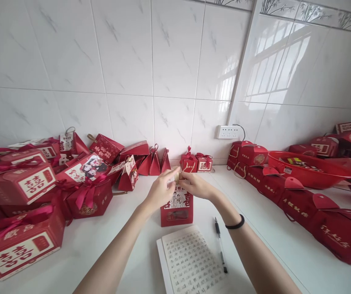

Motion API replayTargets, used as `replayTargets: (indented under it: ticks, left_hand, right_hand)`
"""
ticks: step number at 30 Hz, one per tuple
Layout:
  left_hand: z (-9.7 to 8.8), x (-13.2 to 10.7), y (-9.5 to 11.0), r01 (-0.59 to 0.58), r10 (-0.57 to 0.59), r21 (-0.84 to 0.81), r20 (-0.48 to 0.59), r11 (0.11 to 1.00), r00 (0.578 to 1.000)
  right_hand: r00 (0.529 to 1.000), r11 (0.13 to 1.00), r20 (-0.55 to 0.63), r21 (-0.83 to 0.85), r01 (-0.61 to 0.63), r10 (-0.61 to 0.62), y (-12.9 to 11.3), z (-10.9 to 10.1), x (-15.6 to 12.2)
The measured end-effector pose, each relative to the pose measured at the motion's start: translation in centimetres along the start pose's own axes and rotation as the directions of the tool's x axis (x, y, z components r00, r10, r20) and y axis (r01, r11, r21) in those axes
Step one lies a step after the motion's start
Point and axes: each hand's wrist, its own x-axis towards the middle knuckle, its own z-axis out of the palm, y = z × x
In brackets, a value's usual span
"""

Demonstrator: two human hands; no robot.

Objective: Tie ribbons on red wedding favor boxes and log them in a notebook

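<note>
A red gift box (177,220) with a small window and a printed couple on its front stands upright mid-table. My left hand (159,190) is closed in a pinch at the left of its top. From the other side my right hand (198,185) pinches there too, its fingertips close to the left ones. Between them shows a bit of pale gold ribbon (177,177); the fingers hide most of it and the box's top. Just in front of the box lies a notebook (190,261) full of handwriting, with a pen (220,245) to its right.
Red gift boxes with bows (25,249) are heaped at the left. Two small boxes (204,163) stand by the tiled wall. A row of red boxes (300,204) lines the right side, beside a red basin (313,175) of small packets. A power strip (227,132) is on the wall.
</note>
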Motion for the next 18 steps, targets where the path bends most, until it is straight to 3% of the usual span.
replayTargets:
  ticks: [12, 18]
  left_hand:
    - [-0.48, -0.21, 0.79, 0.062, -0.061, -0.019, 0.066, 0.998, 0.996]
    - [-0.32, -0.14, 0.61, 0.040, -0.039, -0.016, 0.045, 0.999, 0.998]
  right_hand:
    - [0.998, 1.000, 0.059, 0.010, 0.008, -0.009, 0.05, -0.29, -0.25]
    - [0.999, 1.000, 0.038, -0.020, 0.006, -0.006, 0.12, -0.29, -0.18]
